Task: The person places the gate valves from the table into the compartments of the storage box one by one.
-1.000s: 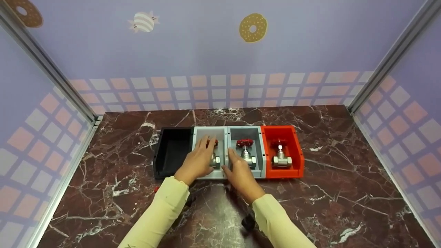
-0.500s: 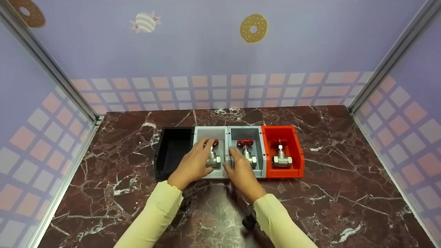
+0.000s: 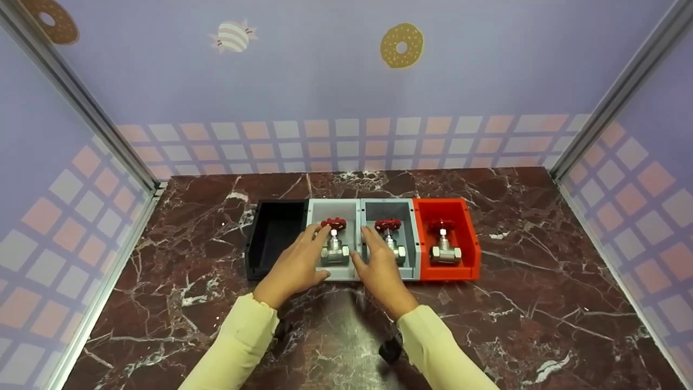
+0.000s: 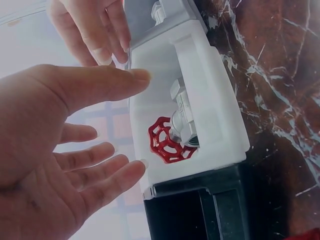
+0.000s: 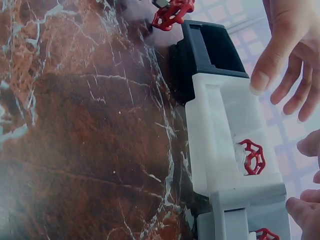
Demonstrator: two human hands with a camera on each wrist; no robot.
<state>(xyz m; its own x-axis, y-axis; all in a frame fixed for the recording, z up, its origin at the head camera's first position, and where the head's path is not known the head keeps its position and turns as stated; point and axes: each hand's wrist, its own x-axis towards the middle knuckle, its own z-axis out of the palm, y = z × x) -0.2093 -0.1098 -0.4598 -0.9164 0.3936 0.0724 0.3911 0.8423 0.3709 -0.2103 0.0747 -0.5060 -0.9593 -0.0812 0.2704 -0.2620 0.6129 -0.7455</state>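
In the head view a globe valve with a red handwheel (image 3: pixel 335 253) rests in the white bin (image 3: pixel 319 208). My left hand (image 3: pixel 292 271) hovers over the front-left of this bin, fingers apart and holding nothing; the left wrist view shows a gap between that hand (image 4: pixel 60 145) and the handwheel (image 4: pixel 170 141). My right hand (image 3: pixel 381 273), fingers loosely extended, is over the wall between the white and grey bins; whether it touches is unclear. It partly covers the valve (image 3: pixel 399 253) in the grey bin (image 3: pixel 387 207). The right wrist view catches only this hand's fingertips (image 5: pixel 300 207).
A black bin (image 3: pixel 279 238) with nothing visible inside joins the row's left end. The red bin (image 3: pixel 470 233) at the right end holds another valve (image 3: pixel 445 253). Another red handwheel (image 5: pixel 173 14) shows on the marble table (image 5: pixel 100 130) beyond the black bin. Walls enclose the table.
My left hand has drawn back leftward and toward me, off the valve in the white bin, which is now mostly uncovered. The right hand has hardly moved.
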